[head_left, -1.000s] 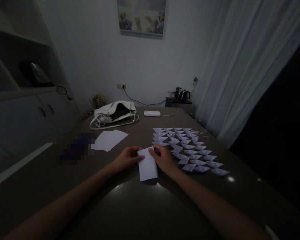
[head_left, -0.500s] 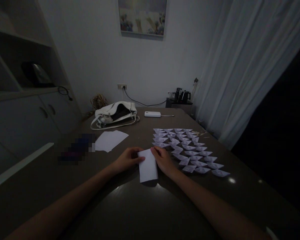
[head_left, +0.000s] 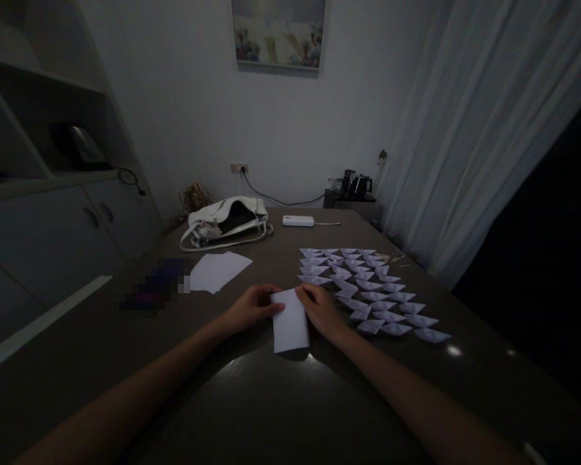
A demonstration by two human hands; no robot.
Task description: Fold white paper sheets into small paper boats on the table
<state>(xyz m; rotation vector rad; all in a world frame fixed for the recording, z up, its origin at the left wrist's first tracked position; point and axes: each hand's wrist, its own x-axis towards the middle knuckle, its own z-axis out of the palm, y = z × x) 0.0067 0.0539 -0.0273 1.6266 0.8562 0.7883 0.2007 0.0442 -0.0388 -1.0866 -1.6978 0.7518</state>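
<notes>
The left hand [head_left: 254,309] is pinching the paper [head_left: 290,326] at its far left corner, thumb on the upper face. The right hand [head_left: 319,313] is gripping the far right corner, its thumb also on top. The hands are staying slightly apart, the paper spanning between them above the near middle of the bench [head_left: 281,407]. Whether its near edge is touching the bench is not showing clearly.

Handling, as judged: the paper, apparently folded, is weighing next to nothing, bending readily, and probably stiffening where layers are doubling. It is likely creasing or tearing sooner than slipping. Corners and side edges are offering the best hold, under light thumb pressure; pressing mid-face is risking a stray crease.

Outward, on the right, paper boats [head_left: 388,317] are standing in rows, the nearest lying close to the right hand. Beyond the left hand, loose sheets [head_left: 220,270] are overlapping. Farther off, a bag [head_left: 213,212] and a power bank [head_left: 298,221] are resting.
</notes>
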